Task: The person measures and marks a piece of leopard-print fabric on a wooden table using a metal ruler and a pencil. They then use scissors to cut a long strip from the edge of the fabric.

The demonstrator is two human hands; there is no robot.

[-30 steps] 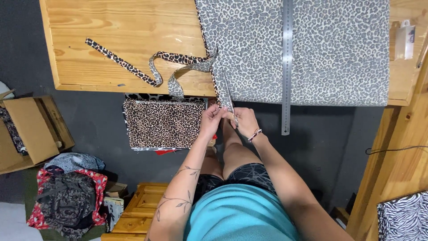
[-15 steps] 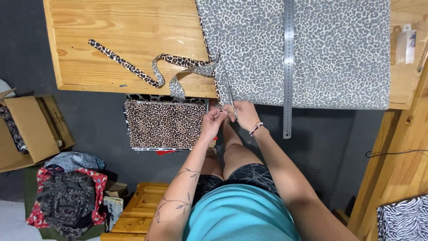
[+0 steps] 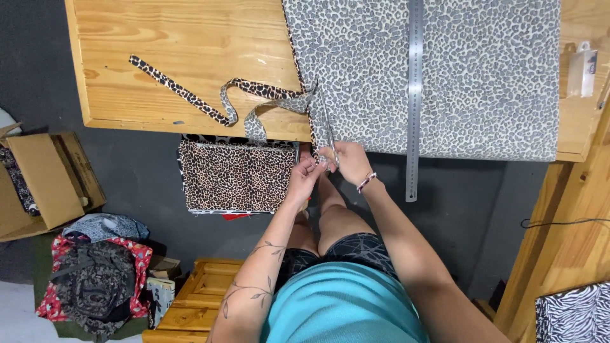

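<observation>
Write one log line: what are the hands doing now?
right hand: holds scissors | left hand: beside it | grey leopard fabric: on wooden table

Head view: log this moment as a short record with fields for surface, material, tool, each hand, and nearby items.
surface: wooden table, seen from above
material: grey leopard-print fabric spread on the table, its near edge at the table's front
tool: scissors at the fabric's left edge
right hand: on the scissors' handles
left hand: beside the right hand at the fabric's edge
strip: cut leopard-print band lying left of the fabric
ruler: metal, lying across the fabric
floor: folded leopard fabric, cardboard box
</observation>
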